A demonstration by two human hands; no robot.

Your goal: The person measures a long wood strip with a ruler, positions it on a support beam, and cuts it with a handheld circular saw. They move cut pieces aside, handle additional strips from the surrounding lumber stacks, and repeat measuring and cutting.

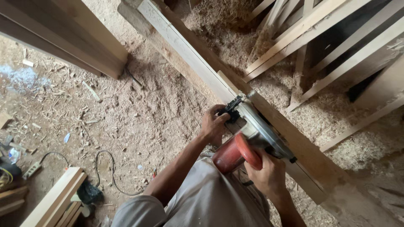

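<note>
The left hand (213, 125) is curled closed on the black front base of a circular saw (248, 134); the right hand (266, 173) is wrapped tight round its rear grip beside the red motor housing; the saw sits on a long wooden plank (189, 56) running diagonally over a sawdust-covered floor (139, 113); a timber frame (332, 46) lies to the right; a black cable (110, 168) trails at lower left.

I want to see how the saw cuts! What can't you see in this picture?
Head view, hidden or unclear:
- Blade of the red and silver circular saw: covered by its metal guard.
- Long pale wooden plank: near end hidden behind the saw and right hand.
- Left hand fingertips: tucked behind the saw's black front part.
- Black cable on the sawdust floor: its end is too small to trace.
</note>
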